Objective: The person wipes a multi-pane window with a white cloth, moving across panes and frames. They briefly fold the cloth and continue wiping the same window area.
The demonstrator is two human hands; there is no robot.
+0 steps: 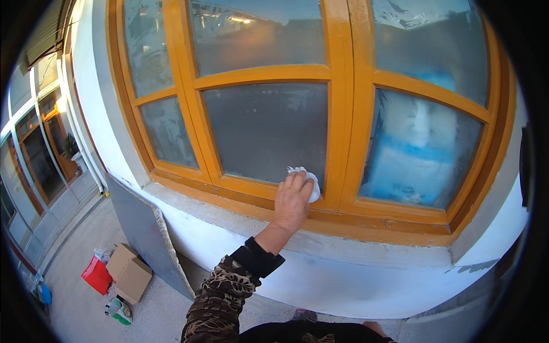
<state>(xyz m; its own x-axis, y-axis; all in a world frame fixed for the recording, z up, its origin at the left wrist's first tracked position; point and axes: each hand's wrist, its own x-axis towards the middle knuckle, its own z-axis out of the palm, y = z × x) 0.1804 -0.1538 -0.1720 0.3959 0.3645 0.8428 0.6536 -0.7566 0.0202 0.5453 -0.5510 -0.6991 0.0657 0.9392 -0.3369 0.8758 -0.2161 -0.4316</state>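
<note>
My left hand (292, 201) is closed around a crumpled white cloth (316, 188) and presses it at the lower right corner of a window pane (266, 128). The pane sits in an orange-yellow painted frame (342, 128), and its glass looks hazy with a few specks. Only a small part of my right hand (375, 329) shows low at the picture's bottom edge, beside my dark clothing; its fingers are hidden. The neighbouring right pane (411, 158) shows pale and blue shapes, and the left pane (168, 130) is streaked.
Below the frame runs a concrete sill (360, 253). A grey board (146, 231) with a rough edge leans against the white wall. On the ground at the left lie a cardboard box (128, 274), a red bag (97, 275) and a green-and-white package (120, 311). A potted plant (70, 148) stands farther off.
</note>
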